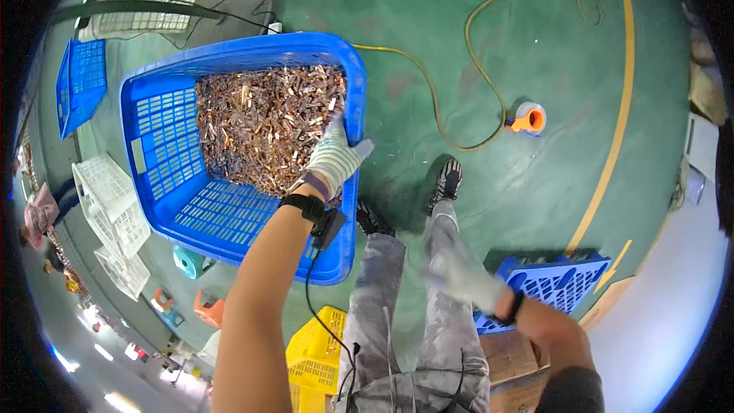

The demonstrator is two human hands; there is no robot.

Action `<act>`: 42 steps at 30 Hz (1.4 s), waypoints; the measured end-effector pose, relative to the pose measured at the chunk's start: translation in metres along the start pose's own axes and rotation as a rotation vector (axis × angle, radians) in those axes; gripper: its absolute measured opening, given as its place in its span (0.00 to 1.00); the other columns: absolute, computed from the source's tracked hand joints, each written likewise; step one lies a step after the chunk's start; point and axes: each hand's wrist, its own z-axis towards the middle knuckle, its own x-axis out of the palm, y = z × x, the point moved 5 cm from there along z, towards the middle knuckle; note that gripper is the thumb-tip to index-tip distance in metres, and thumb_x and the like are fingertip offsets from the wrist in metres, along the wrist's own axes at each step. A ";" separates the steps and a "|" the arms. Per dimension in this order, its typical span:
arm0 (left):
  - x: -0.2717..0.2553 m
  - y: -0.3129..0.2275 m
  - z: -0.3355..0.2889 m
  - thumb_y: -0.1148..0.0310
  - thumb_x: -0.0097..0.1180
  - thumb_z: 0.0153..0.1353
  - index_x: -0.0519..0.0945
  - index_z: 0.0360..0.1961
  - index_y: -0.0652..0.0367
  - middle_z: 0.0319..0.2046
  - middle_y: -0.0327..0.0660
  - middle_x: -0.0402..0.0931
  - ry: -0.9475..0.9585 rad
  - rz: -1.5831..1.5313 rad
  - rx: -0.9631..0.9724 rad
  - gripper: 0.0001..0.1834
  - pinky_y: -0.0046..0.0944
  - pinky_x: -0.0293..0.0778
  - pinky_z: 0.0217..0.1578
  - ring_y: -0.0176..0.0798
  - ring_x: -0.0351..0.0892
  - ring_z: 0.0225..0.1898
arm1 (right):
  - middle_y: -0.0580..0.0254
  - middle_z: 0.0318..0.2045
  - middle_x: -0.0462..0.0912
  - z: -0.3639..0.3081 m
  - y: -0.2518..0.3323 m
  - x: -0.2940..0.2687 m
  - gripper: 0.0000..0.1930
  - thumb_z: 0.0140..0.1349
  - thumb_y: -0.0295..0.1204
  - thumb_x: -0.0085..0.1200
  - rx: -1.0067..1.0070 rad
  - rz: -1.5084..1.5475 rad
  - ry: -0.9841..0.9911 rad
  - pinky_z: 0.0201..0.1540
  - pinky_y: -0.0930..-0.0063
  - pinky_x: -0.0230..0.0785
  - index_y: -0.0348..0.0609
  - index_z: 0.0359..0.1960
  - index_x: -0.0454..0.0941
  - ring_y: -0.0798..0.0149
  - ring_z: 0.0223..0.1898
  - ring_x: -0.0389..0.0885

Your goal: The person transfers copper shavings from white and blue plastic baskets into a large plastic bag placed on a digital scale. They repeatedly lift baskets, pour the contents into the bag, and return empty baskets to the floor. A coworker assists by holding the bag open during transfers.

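Observation:
A large blue plastic basket (164,191) with slotted walls stands on the floor in front of me, left of centre. A heap of small, copper-coloured and dark metal pieces (267,122) lies inside it. My left hand (335,154), in a striped knitted glove, is at the basket's right side. Its fingers stretch inward over the pieces, and the thumb spreads across the rim. Whether the fingertips touch the pieces I cannot tell. My right hand (468,279), in a pale glove, hangs in front of my right leg, smeared by motion; nothing is visible in it.
A yellow cable (432,92) snakes over the green floor to an orange-and-white tape dispenser (527,118). A blue pallet (566,283) and cardboard boxes (512,359) are at my right. A yellow crate (317,344) stands by my left leg, white crates (111,199) further left.

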 end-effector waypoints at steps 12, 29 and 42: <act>-0.031 0.155 -0.191 0.57 0.56 0.60 0.76 0.52 0.56 0.35 0.48 0.82 0.015 -0.246 -0.032 0.21 0.41 0.75 0.41 0.46 0.81 0.36 | 0.44 0.54 0.74 -0.481 -0.077 0.031 0.25 0.62 0.38 0.52 1.102 -0.433 0.338 0.54 0.54 0.69 0.39 0.58 0.69 0.46 0.51 0.76; -0.009 0.250 -0.276 0.63 0.56 0.63 0.75 0.54 0.62 0.42 0.45 0.81 -0.104 -0.515 -0.331 0.21 0.34 0.74 0.46 0.35 0.79 0.43 | 0.49 0.37 0.83 0.242 0.227 0.061 0.21 0.50 0.42 0.58 -0.840 -0.905 0.171 0.53 0.50 0.68 0.44 0.44 0.82 0.48 0.43 0.82; 0.116 0.204 -0.381 0.64 0.55 0.64 0.71 0.57 0.66 0.41 0.46 0.79 -0.216 -1.207 -0.553 0.23 0.34 0.76 0.41 0.36 0.79 0.37 | 0.67 0.38 0.87 0.225 0.107 0.136 0.11 0.58 0.32 0.53 -0.414 -1.444 0.707 0.35 0.59 0.70 0.54 0.38 0.87 0.62 0.41 0.85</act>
